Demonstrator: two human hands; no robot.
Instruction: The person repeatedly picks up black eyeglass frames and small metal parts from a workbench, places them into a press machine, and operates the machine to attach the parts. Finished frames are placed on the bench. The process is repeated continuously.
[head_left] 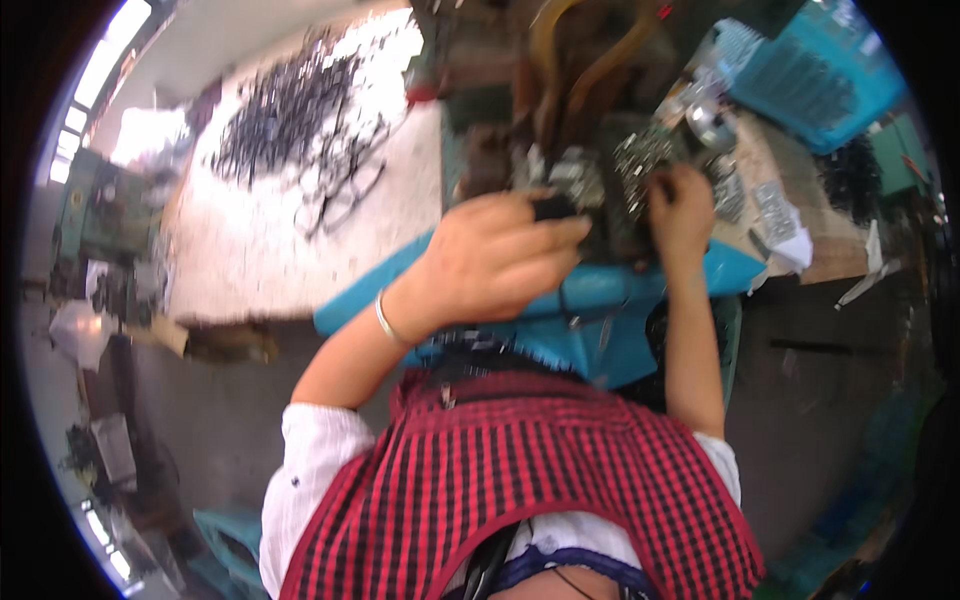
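My left hand (500, 255), a silvery bangle on its wrist, is closed with its fingers curled at the front of the machine (490, 160). A dark band or piece (553, 207) shows at its fingers; whether it is worn or held I cannot tell. Just beyond lies a small bright metal block (575, 170) on the machine. Over to the right, my right hand (685, 205) has its thumb and fingers drawn together at the edge of a heap of small shiny metal parts (640, 160). Anything in that pinch is too small and blurred to name.
Black strips (290, 110) cover part of the pale table (240, 260) at left, with loops of them nearer. A blue basket (815, 85) stands far right beside a round metal container (710, 128). Blue sheeting (600, 320) hangs below the machine. Yellowish tubes (545, 60) rise behind.
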